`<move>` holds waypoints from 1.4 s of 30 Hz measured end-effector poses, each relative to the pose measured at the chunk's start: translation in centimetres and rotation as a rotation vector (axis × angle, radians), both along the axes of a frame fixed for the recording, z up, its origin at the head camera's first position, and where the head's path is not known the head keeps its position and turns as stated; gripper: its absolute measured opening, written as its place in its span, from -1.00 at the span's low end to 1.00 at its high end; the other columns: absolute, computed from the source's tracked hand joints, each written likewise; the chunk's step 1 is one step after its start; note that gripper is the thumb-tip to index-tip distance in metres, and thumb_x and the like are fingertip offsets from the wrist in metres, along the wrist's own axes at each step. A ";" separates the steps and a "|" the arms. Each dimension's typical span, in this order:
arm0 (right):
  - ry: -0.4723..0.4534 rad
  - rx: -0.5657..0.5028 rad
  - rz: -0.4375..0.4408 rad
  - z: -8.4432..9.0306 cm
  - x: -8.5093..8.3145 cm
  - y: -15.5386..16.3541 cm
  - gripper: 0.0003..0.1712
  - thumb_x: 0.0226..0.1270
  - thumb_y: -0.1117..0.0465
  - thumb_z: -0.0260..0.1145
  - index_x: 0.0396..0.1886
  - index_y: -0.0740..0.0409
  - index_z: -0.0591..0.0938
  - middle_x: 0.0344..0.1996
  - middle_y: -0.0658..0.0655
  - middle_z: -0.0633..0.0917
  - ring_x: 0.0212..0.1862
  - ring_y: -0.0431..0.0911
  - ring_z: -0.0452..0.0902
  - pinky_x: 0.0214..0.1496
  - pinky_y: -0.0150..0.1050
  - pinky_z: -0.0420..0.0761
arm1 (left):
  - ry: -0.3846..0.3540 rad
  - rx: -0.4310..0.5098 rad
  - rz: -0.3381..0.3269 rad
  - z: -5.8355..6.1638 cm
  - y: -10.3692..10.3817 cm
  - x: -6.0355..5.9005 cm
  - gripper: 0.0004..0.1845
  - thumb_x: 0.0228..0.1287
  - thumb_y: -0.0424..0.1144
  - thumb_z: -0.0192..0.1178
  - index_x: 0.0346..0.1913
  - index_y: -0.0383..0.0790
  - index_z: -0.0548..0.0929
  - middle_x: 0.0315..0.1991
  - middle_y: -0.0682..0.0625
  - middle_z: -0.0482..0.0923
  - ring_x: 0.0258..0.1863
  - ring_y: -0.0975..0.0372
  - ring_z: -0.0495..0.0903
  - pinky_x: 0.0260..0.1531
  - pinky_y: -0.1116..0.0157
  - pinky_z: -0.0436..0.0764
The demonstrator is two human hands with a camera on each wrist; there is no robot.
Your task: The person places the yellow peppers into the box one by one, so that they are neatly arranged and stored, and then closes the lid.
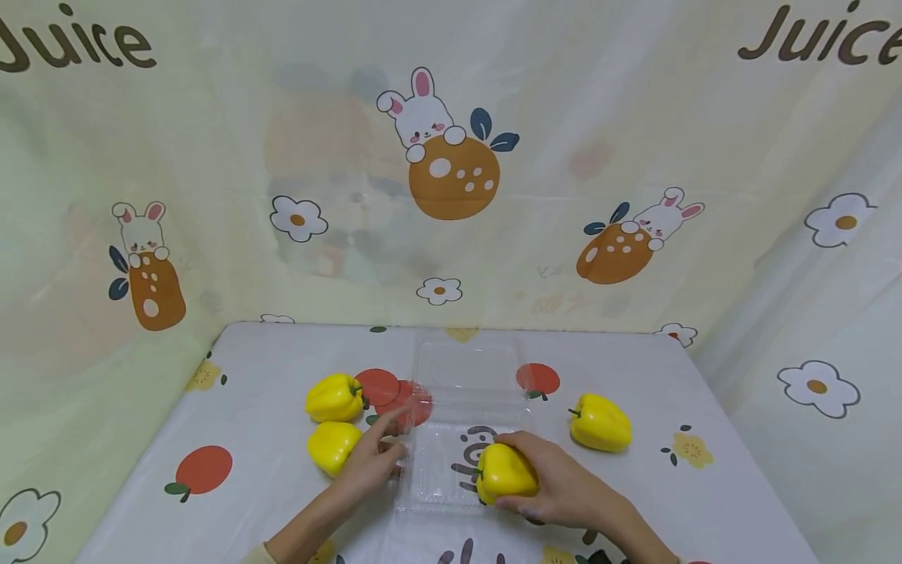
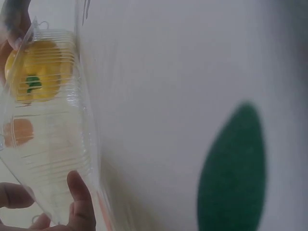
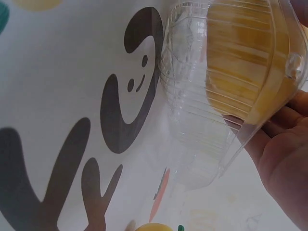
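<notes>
yellow peppers [image 1: 334, 398], clear ribbed container [image 1: 451, 462], fruit-print white tablecloth [image 1: 282, 352]

Left grip [image 1: 369, 462] fingers extended; right grip [image 1: 546, 482] curled, clasping.

A clear plastic box [image 2: 48, 130] with ribbed walls stands just above the left hand [image 2: 57, 211], whose thumb [image 2: 79, 197] presses against its near wall. Through the plastic, far from the hand, a yellow pepper [image 2: 38, 70] with a green stem shows. Beside the hand spreads a white tablecloth [image 2: 168, 96] with a blurred green patch [image 2: 233, 173].
</notes>
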State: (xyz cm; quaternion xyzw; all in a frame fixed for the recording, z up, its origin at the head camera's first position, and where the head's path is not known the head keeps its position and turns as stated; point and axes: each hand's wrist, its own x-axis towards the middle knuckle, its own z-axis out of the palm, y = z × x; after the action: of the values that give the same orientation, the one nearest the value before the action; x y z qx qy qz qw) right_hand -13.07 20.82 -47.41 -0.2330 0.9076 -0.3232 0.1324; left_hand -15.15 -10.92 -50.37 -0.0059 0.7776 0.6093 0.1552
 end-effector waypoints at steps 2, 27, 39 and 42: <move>-0.001 0.012 0.003 0.0 -0.1 -0.1 -0.07 0.22 -0.28 0.56 0.47 -0.01 0.46 0.22 -0.20 0.63 0.07 -0.28 0.52 0.27 -0.22 0.69 | 0.001 -0.004 0.001 0.0 0.0 0.0 -0.32 0.47 -0.36 0.15 0.60 0.05 0.35 0.36 -0.27 0.43 -0.03 0.05 0.57 -0.05 0.16 0.78; 0.008 0.061 0.053 -0.4 -0.4 -0.4 -0.16 0.31 -0.29 0.48 0.46 -0.04 0.49 0.21 -0.22 0.63 0.06 -0.30 0.50 0.26 -0.23 0.66 | 0.013 -0.008 0.005 -0.2 0.0 -0.1 -0.32 0.46 -0.37 0.15 0.59 0.05 0.36 0.33 -0.27 0.43 -0.05 0.06 0.56 -0.07 0.18 0.77; -0.018 0.120 0.049 -0.2 -0.3 -0.5 0.00 0.35 -0.36 0.40 0.58 0.10 0.35 0.35 -0.03 0.57 0.17 -0.17 0.48 0.42 0.08 0.60 | 0.016 -0.010 -0.001 -0.1 0.0 0.0 -0.32 0.45 -0.37 0.16 0.59 0.05 0.36 0.34 -0.27 0.43 -0.04 0.06 0.57 -0.05 0.15 0.78; -0.004 0.123 0.057 -0.2 -0.3 -0.5 0.00 0.37 -0.37 0.38 0.58 0.10 0.35 0.35 -0.03 0.57 0.17 -0.18 0.48 0.42 0.07 0.61 | 0.021 -0.010 -0.006 -0.1 0.0 0.0 -0.32 0.46 -0.36 0.16 0.59 0.05 0.35 0.34 -0.27 0.43 -0.04 0.06 0.58 -0.05 0.14 0.78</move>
State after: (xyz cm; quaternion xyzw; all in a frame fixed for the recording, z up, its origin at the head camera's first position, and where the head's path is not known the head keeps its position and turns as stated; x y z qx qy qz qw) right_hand -13.36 20.30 -47.63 -0.2498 0.9184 -0.2634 0.1574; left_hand -15.19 -10.91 -50.51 0.0017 0.7823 0.6048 0.1488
